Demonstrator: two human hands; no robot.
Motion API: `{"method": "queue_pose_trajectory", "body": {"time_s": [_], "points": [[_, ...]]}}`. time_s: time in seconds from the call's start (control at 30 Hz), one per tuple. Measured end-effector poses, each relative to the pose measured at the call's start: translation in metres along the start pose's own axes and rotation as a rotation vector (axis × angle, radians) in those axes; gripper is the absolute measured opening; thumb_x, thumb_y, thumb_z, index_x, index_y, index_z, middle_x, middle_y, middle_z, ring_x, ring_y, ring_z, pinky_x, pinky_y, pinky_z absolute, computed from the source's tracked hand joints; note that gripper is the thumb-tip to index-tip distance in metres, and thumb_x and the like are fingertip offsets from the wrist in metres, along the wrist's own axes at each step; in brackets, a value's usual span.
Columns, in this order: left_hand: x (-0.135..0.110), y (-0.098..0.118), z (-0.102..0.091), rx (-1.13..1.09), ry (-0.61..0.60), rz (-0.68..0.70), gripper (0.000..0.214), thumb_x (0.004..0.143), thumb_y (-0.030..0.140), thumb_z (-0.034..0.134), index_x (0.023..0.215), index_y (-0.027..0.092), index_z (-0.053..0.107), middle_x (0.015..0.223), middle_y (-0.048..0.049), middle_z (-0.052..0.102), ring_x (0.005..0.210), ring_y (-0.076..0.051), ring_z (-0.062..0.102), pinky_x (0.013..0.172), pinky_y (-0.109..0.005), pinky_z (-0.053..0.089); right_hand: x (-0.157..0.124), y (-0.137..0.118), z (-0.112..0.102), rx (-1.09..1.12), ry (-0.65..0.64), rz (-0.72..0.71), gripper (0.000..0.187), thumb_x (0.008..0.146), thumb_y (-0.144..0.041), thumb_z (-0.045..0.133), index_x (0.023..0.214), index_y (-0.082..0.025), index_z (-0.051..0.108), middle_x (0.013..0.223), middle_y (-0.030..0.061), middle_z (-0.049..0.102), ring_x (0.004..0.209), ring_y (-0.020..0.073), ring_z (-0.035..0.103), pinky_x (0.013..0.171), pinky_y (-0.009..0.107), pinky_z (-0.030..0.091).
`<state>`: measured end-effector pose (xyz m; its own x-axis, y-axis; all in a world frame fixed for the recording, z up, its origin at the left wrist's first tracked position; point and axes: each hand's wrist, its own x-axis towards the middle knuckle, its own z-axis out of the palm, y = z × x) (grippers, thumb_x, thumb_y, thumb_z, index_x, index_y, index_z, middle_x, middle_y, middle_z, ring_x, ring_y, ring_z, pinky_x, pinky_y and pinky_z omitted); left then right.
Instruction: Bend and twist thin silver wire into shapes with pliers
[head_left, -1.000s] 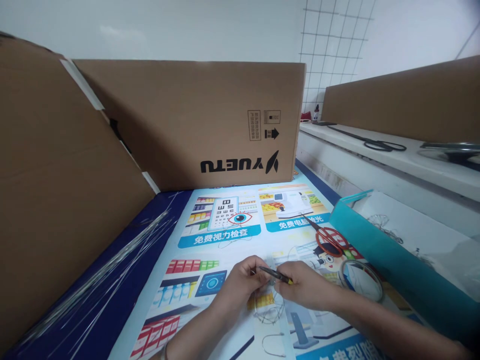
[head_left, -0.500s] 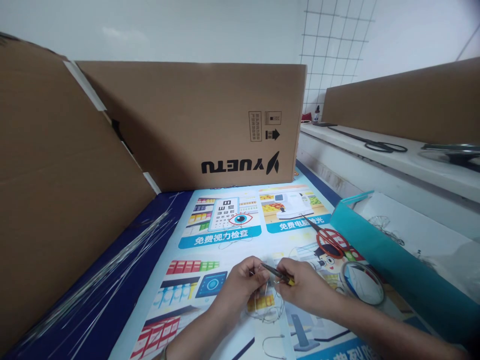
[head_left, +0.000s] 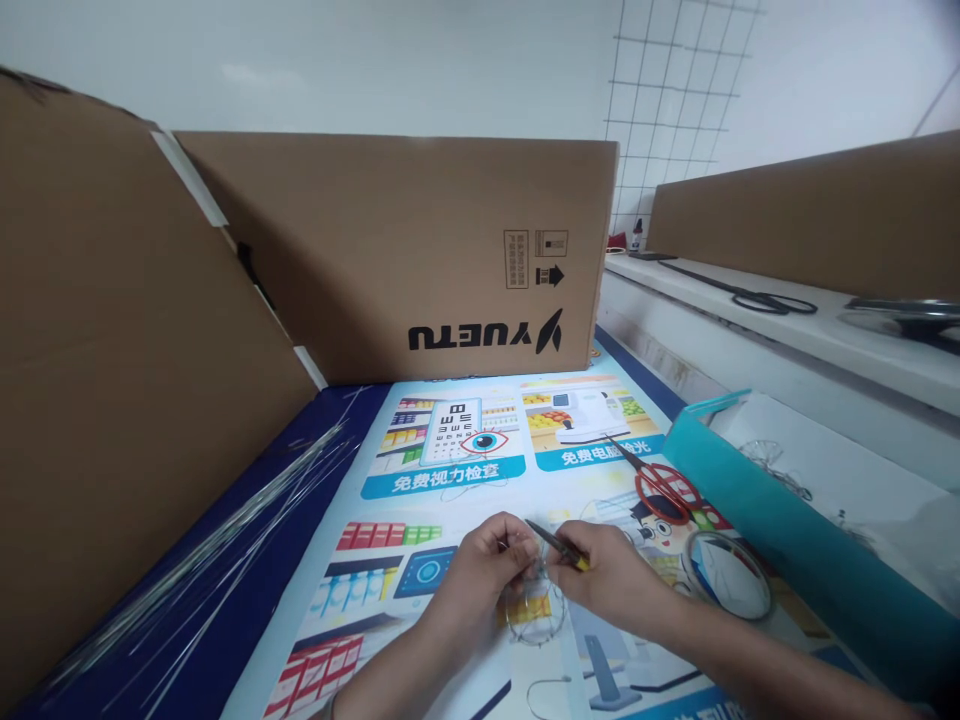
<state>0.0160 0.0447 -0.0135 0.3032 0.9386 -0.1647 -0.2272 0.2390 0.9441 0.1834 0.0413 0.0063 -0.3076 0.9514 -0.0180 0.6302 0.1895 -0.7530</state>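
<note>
My left hand (head_left: 495, 562) is closed, with thumb and fingers pinching a thin wire piece; a rounded wire frame (head_left: 534, 641) hangs just below the fingertips. My right hand (head_left: 606, 572) is wrapped around small pliers (head_left: 553, 541) with dark jaws and a yellow handle. The jaws point up and left, beside the left fingertips. Whether they touch the wire I cannot tell. A bent piece of wire (head_left: 529, 690) lies on the printed sheet (head_left: 536, 500) nearer to me.
Red-handled scissors (head_left: 666, 490) and a round coil (head_left: 727, 572) lie to the right. Beyond them stands a teal box (head_left: 780, 530) with wire pieces inside. Long thin wires (head_left: 247, 520) lie at the left. Cardboard panels (head_left: 390, 260) stand behind; black scissors (head_left: 772, 298) rest on a ledge.
The pliers' jaws have tilted slightly upward next to the left fingertips. Both hands stay almost in place, and the whole view has shifted slightly.
</note>
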Motion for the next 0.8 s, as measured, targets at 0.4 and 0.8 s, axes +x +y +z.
{"method": "queue_pose_trajectory", "body": {"time_s": [0.4,0.8], "points": [[0.0005,-0.0001,-0.0026,0.020,0.067,0.067,0.011,0.078,0.025,0.059,0.071,0.018,0.053,0.057,0.0031,0.051,0.052,-0.008,0.042,0.051,-0.021,0.031,-0.0003,-0.0021,0.0057,0.158,-0.010,0.044,0.011,0.069,-0.020,0.052,0.077,-0.016,0.058,0.061,-0.0043,0.047,0.057,0.0097,0.042,0.051,0.019,0.032],[-0.0005,0.0016,0.0010,0.004,0.074,0.056,0.014,0.076,0.026,0.060,0.070,0.017,0.052,0.057,0.0032,0.050,0.052,-0.008,0.042,0.052,-0.022,0.032,0.0029,0.0062,0.0063,0.160,-0.017,0.037,0.014,0.075,-0.026,0.050,0.065,-0.016,0.054,0.057,-0.0043,0.045,0.055,0.0094,0.041,0.049,0.019,0.031]]}}
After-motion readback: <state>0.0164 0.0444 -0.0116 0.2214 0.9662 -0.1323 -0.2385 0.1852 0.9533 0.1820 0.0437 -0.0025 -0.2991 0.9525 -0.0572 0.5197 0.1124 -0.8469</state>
